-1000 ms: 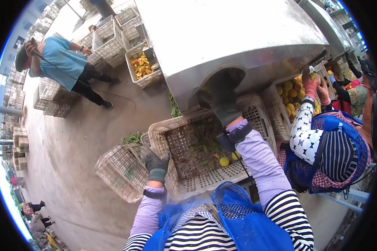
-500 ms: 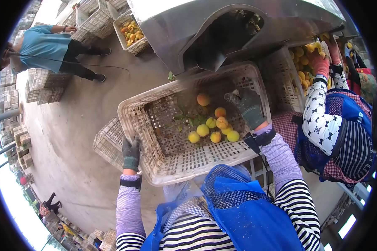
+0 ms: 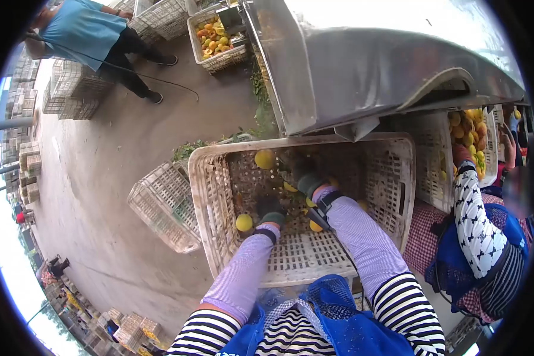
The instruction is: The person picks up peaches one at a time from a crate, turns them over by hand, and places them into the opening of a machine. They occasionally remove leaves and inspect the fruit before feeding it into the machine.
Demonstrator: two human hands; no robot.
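My left hand [image 3: 271, 209] and right hand [image 3: 301, 171] are down in the crate [image 3: 210, 196], its long side lying across me. A peach [image 3: 244, 222] sits just beside my left fingers; whether either hand grips anything I cannot tell.

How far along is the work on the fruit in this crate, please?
Early, by the look: the white lattice plastic crate under the grey metal chute holds only a few round yellow fruits. In hand: the left hand and right hand, both dark-gloved, reach among them. Left: most of its floor holds no fruit.

Fruit-sorting yard: stacked crates [image 3: 71, 89], steel chute [image 3: 385, 65].
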